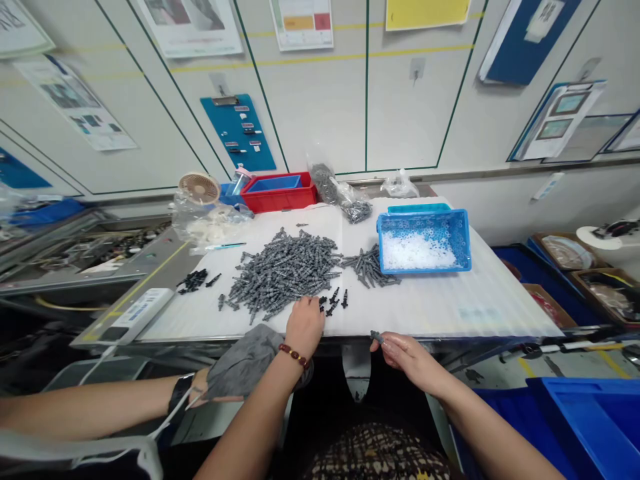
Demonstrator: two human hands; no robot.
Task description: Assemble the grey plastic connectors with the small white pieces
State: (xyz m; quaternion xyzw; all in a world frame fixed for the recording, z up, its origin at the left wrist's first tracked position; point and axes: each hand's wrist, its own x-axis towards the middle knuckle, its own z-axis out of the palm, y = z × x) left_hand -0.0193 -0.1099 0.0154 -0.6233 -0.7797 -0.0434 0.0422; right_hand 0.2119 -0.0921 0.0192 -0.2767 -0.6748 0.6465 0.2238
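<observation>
My right hand [404, 353] is just off the table's front edge, its thumb and fingers closed on a small grey plastic fitting [376, 337]. My left hand [305, 325], with a beaded bracelet at the wrist, rests at the front of the white-covered table. Its fingers are bent together at a few grey-and-black fittings [334, 303]; whatever lies between the fingertips is hidden. Just beyond that hand spreads a large pile of grey fittings [283, 270]. A smaller heap of slim grey parts [367, 267] lies to its right, against a blue bin.
The blue bin [425, 263] holds small clear-white pieces. Black parts [193, 281] and a power strip [143, 313] lie left. At the back are a red bin [280, 200], bagged parts [355, 210] and a fan [199, 189]. Another person's arm [100, 403] reaches in from the left, beside grey cloth.
</observation>
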